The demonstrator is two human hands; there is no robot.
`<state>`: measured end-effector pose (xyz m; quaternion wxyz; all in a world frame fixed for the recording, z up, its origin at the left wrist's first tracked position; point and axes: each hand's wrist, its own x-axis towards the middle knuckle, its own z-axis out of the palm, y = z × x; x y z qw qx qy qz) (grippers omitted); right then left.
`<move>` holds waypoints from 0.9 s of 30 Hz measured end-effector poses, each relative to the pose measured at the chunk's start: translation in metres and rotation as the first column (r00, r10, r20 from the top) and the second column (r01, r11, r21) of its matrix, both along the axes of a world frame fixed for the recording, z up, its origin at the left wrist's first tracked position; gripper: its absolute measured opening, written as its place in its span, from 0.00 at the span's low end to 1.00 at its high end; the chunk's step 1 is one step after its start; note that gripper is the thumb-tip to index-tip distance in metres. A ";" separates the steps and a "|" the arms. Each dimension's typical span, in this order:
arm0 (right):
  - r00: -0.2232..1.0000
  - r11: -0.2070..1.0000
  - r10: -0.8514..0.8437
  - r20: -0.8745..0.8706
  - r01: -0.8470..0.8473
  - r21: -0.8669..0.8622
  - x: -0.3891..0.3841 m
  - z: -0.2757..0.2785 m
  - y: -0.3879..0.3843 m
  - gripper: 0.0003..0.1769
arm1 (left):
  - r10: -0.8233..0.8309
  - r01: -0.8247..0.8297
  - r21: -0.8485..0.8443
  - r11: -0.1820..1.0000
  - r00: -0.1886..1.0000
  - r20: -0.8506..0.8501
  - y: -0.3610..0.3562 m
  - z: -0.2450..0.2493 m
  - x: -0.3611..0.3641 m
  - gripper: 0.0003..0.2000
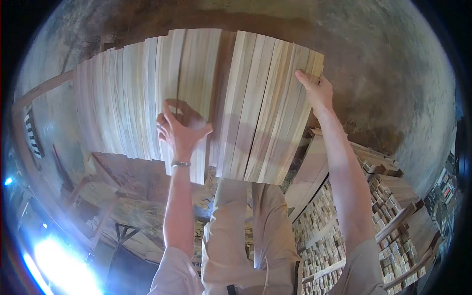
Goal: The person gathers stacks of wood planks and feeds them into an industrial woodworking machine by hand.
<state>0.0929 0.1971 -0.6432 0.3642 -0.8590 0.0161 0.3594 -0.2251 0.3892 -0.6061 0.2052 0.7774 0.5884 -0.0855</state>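
Note:
A long row of pale wooden strips [135, 93] lies side by side in front of me. To its right, a separate group of strips [268, 108] sits apart from the row, with a darker gap between them. My right hand [317, 91] grips this group at its upper right edge, thumb on top and the other fingers hidden behind or below. Over the right end of the row is my left hand [183, 132], its thumb and fingers spread wide and casting a shadow on the wood. A bracelet circles the left wrist. Whether its fingertips press on the strips is hard to tell.
Stacked wood pieces [319, 241] with many cut ends showing stand at the lower right, held by wooden rails. A wooden frame [44, 91] runs along the left. A bright light [61, 265] glares at the lower left. The stained floor [373, 59] lies beyond.

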 end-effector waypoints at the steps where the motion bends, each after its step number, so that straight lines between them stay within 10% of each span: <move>1: 1.000 1.000 -0.007 0.001 0.007 -0.007 0.000 0.001 0.000 0.39 | -0.009 0.009 0.009 1.000 1.000 0.003 -0.004 -0.003 0.005 0.70; 13: 1.000 0.983 -0.008 0.016 0.011 -0.186 -0.041 -0.002 -0.027 0.38 | -0.021 0.037 -0.176 0.984 0.996 0.091 -0.016 -0.003 0.006 0.71; 17: 0.927 0.970 -0.015 -0.374 -0.077 -0.230 -0.153 0.048 -0.098 0.24 | 0.131 -0.077 -0.303 0.950 0.978 0.161 -0.028 -0.011 -0.057 0.69; 27: 0.985 0.984 0.011 -0.172 -0.041 -0.175 -0.233 0.052 -0.144 0.37 | -0.088 0.064 -0.282 0.957 0.993 -0.075 -0.054 -0.006 -0.095 0.62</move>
